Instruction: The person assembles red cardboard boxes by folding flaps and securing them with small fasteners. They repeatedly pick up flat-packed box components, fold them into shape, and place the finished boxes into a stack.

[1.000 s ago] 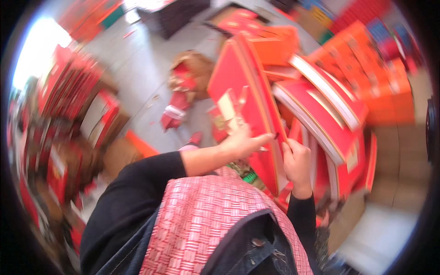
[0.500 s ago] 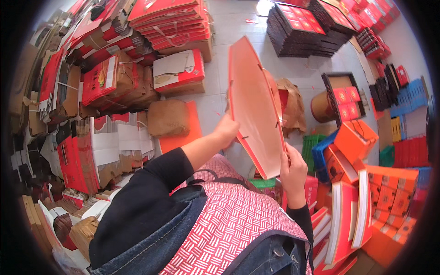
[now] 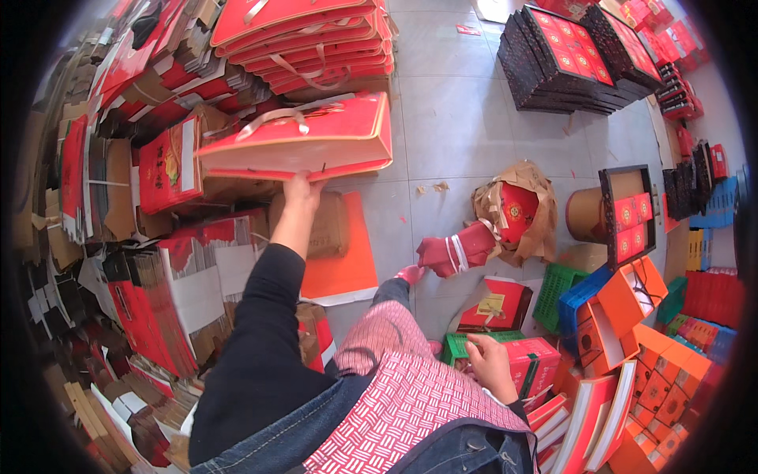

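Note:
My left hand is closed on the lower edge of a red gift bag, stretched out to the far left. The bag is box-shaped, with a pale inside showing and a ribbon handle on its upper side. It is held just in front of a stack of similar red gift bags with ribbon handles. My right hand is near my waist, with fingers loosely bent and nothing visible in them. Beside it sits a red box with a dark band.
Flattened cartons crowd the left side. On the tiled floor lie an orange sheet, a maroon bundle and a torn brown paper bag. Black boxes with red inserts stand far right. Orange boxes and green crates fill the near right.
The red gift bag has moved from in front of me to the far left and turned on its side, carried by my left hand. My right hand has let go and drawn back.

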{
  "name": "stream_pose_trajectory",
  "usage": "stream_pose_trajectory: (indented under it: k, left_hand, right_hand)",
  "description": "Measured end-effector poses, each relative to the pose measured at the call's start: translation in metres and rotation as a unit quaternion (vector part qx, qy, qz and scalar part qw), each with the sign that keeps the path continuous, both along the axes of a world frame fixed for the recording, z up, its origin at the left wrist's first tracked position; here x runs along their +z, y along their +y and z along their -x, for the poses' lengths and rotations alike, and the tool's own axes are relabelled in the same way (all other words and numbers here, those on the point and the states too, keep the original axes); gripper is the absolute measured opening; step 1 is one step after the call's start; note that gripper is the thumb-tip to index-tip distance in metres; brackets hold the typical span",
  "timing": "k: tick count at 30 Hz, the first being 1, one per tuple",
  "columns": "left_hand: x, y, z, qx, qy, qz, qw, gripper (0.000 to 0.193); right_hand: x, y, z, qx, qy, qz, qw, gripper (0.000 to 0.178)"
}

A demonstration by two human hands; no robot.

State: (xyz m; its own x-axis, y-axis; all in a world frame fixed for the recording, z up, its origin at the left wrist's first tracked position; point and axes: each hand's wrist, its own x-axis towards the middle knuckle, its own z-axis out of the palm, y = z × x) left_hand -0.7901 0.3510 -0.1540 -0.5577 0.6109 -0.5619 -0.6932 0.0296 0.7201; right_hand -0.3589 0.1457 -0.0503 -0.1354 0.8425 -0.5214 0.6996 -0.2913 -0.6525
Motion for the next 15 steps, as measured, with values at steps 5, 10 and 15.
stream_pose_trajectory:
  k: [5,10,15]
  left_hand:
    - [-0.173,-0.007,0.021,0.152,-0.02,0.071,0.986,0.041]
    - [-0.244,0.001,0.017,0.186,-0.2,0.136,0.952,0.069]
    - [-0.332,-0.016,0.041,0.118,-0.186,0.131,0.967,0.068]
  right_hand:
    - [-0.036,0.013,0.006,0.024,-0.066,0.069,0.995,0.023]
    - [-0.075,0.013,0.012,0.037,-0.077,0.137,0.987,0.021]
    - [-0.103,0.007,0.021,0.051,-0.077,0.179,0.98,0.022]
